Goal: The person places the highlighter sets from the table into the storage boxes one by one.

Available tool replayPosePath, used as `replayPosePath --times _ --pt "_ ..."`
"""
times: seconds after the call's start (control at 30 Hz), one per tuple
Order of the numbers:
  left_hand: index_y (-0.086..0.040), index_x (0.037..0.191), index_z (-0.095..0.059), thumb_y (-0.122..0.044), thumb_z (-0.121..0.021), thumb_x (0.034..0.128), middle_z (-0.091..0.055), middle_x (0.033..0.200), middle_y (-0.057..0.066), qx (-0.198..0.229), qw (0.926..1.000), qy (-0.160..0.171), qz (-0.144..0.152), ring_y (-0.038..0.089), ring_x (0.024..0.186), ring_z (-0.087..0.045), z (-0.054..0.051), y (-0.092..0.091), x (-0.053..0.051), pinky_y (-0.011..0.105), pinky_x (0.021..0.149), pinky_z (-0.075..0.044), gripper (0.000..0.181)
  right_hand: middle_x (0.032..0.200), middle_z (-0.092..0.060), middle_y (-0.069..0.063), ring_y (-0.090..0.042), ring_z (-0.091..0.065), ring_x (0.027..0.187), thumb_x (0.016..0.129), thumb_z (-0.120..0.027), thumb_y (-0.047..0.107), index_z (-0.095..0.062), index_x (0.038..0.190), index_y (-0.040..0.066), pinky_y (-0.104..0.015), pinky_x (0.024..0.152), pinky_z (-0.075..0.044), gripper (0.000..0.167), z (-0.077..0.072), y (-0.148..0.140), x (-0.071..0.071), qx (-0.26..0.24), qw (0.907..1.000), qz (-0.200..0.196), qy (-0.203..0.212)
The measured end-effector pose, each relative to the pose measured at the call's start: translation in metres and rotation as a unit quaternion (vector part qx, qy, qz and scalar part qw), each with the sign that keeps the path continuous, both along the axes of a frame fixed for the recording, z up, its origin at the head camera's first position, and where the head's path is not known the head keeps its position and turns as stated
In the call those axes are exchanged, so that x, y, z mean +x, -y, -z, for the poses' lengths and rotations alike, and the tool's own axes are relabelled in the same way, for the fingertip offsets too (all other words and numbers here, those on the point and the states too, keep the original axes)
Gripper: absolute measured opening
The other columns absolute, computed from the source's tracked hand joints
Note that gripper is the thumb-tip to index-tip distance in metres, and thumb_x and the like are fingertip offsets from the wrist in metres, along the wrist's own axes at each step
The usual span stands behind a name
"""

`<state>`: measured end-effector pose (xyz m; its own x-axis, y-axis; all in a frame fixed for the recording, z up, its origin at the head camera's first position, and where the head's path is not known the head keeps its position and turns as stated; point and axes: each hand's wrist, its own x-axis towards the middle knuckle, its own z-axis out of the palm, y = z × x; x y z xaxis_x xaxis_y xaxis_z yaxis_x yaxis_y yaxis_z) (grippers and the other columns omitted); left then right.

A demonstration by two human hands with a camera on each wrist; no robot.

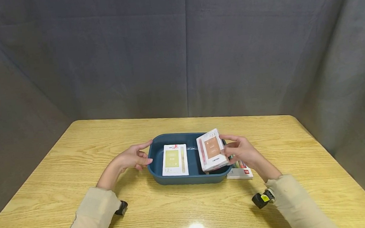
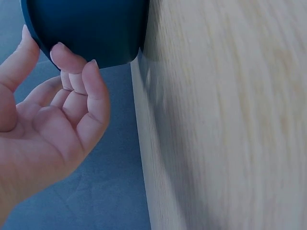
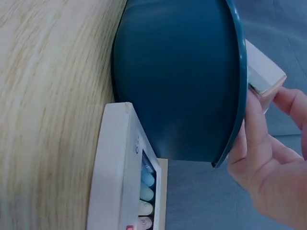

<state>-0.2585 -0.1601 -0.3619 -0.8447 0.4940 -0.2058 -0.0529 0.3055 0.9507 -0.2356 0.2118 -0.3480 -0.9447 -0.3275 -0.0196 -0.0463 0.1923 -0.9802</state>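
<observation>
Orange-label box [image 1: 212, 150] is up over R half of the bin [image 1: 194, 179], pinched at its R side by the right hand [image 1: 241, 150], thumb & fingers close tog. on it. Box's long axis runs roughly near-far, far end swung a bit L; "12" end points away from the person, so the print reads upside down. It's tilted, not flat, printed face up & toward the viewer. From the head view its near end overlaps the bin's near wall; can't tell if it touches. Right wrist view: a box corner sticks up past the rim, fingers right by that rim.

Left hand [image 1: 133, 158]: thumb & index well apart, other fingers loosely bent, tips at the rim & outer wall of bin's L end.

Bin sits w/ long axis L-R, rounded corners, open top. Green-label box [image 1: 174, 160] lies inside, L half, long axis near-far, "12" end toward the person, i.e. opp. way round. Strip of bin floor shows btwn the two boxes; narrower gap btwn green-label box & L wall.

Windowed box [image 1: 239, 173] w/ coloured sticks lies just outside bin's R end, partly under right hand. Tabletop [image 1: 163, 216] extends past bin on all sides; grey curtain [image 1: 129, 68] behind.
</observation>
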Motion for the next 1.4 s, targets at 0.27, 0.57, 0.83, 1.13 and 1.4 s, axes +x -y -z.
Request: replayPosePath --times 0.27,0.57,0.83,1.13,1.4 --pt "-0.005 0.143 -0.013 0.002 -0.058 0.0839 -0.044 0.065 0.004 0.002 1.0 -0.003 0.003 0.015 0.056 -0.047 0.0 0.0 -0.001 0.026 0.051 -0.044 0.075 0.1 -0.057 -0.025 -0.019 -0.06 0.068 0.081 -0.059 -0.001 -0.036 0.131 -0.009 -0.033 0.053 -0.051 0.055 -0.003 0.008 0.002 0.062 0.9979 0.011 -0.014" --pt "-0.005 0.143 -0.012 0.002 -0.058 0.084 -0.043 0.064 0.003 0.01 0.9999 0.002 0.008 0.015 0.055 -0.045 0.0 0.0 -0.001 0.026 0.05 -0.043 0.075 0.099 -0.057 -0.028 -0.016 -0.057 0.063 0.08 -0.059 -0.002 -0.039 0.126 -0.014 -0.033 0.051 -0.051 0.052 -0.004 0.013 0.003 0.086 0.9958 0.009 -0.031" --pt "-0.004 0.143 -0.01 0.002 -0.057 0.0844 -0.042 0.064 0.003 0.015 0.9998 0.005 0.012 0.014 0.055 -0.045 -0.001 0.0 -0.001 0.026 0.051 -0.042 0.075 0.101 -0.057 -0.029 -0.018 -0.059 0.066 0.08 -0.058 -0.003 -0.043 0.124 -0.013 -0.034 0.051 -0.051 0.048 -0.006 0.02 0.004 0.148 0.9874 0.02 -0.052" --pt "-0.004 0.143 -0.009 0.004 -0.055 0.085 -0.042 0.063 0.003 0.019 0.9996 0.009 0.016 0.014 0.054 -0.045 0.0 0.001 -0.002 0.025 0.051 -0.04 0.075 0.1 -0.058 -0.027 -0.019 -0.06 0.067 0.081 -0.058 -0.003 -0.046 0.121 -0.013 -0.032 0.05 -0.051 0.044 -0.007 0.026 0.006 0.19 0.9787 0.028 -0.073" --pt "-0.004 0.143 -0.008 0.005 -0.055 0.0849 -0.042 0.063 0.003 0.023 0.9995 0.01 0.018 0.014 0.053 -0.045 0.0 0.001 -0.002 0.025 0.051 -0.041 0.075 0.109 -0.052 -0.032 -0.02 -0.06 0.067 0.082 -0.059 -0.002 -0.047 0.12 -0.015 -0.033 0.052 -0.051 0.042 -0.006 0.028 0.007 0.206 0.9747 0.021 -0.085"
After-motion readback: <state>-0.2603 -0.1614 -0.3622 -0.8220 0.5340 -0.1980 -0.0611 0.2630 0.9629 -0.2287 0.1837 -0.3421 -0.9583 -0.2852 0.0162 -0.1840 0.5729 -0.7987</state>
